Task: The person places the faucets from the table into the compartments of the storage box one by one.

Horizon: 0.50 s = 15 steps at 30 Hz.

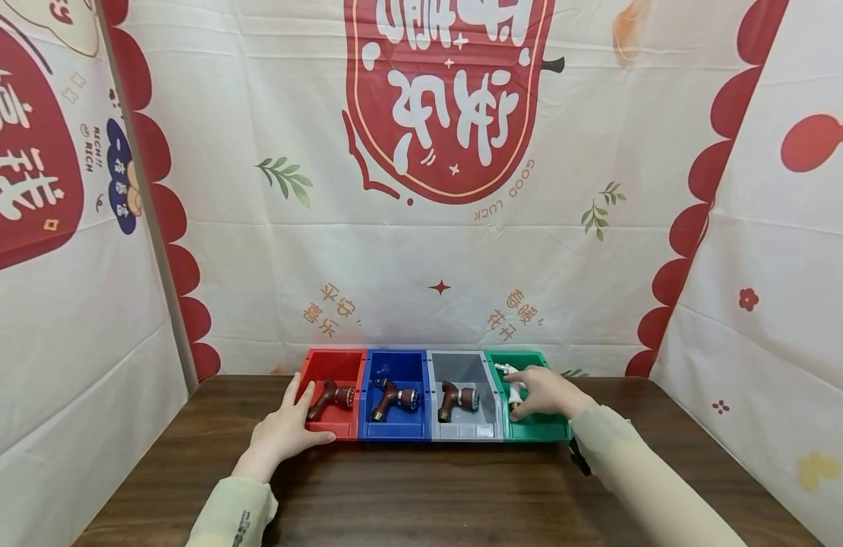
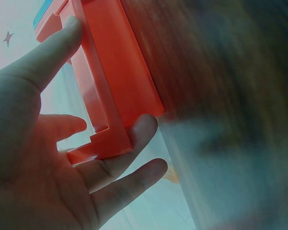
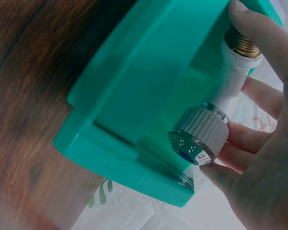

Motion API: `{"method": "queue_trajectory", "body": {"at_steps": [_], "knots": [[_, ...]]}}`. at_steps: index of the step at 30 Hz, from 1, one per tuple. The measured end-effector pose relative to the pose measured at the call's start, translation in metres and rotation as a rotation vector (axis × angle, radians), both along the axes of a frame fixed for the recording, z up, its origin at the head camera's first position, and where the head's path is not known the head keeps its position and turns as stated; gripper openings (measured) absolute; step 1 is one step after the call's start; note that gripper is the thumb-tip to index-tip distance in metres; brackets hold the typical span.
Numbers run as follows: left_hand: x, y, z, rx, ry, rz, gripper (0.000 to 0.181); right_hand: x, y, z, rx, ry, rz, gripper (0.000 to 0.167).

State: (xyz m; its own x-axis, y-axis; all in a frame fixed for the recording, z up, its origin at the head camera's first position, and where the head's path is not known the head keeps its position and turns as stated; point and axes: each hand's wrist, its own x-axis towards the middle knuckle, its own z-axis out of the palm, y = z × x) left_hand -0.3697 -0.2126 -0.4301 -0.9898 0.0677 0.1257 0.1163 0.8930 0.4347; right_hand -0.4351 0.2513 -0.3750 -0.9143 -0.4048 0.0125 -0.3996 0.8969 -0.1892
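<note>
At the left end of a row of joined bins, my left hand [image 1: 281, 433] rests on the red bin [image 1: 334, 361], fingers spread. Its thumb touches a rim in the left wrist view, with the other fingers around a corner. My right hand [image 1: 547, 393] grips a white angle-valve tap [image 3: 233, 88] inside the green bin [image 3: 134, 86]. The tap has a brass threaded end and a ribbed knob; the right thumb lies by the thread, the fingers along the other side. Brown taps lie in the red bin [image 1: 333, 396], the blue bin [image 1: 396, 433] and the grey bin [image 1: 462, 361].
The bins stand on a dark wood table [image 1: 421, 494], close against a printed white cloth backdrop [image 1: 394, 258]. Cloth walls also rise at the left [image 1: 73, 342] and right [image 1: 770, 304]. A dark object [image 1: 580, 460] shows under the right wrist.
</note>
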Motion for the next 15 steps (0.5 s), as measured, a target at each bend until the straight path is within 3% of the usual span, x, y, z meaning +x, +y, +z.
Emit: {"method": "queue_trajectory", "body": {"at_steps": [15], "knots": [[-0.0021,-0.0003,-0.0012,-0.008,0.018,-0.004,0.108,-0.0005,0.0000,-0.0049,-0.010,-0.018,0.002,0.070]]}}
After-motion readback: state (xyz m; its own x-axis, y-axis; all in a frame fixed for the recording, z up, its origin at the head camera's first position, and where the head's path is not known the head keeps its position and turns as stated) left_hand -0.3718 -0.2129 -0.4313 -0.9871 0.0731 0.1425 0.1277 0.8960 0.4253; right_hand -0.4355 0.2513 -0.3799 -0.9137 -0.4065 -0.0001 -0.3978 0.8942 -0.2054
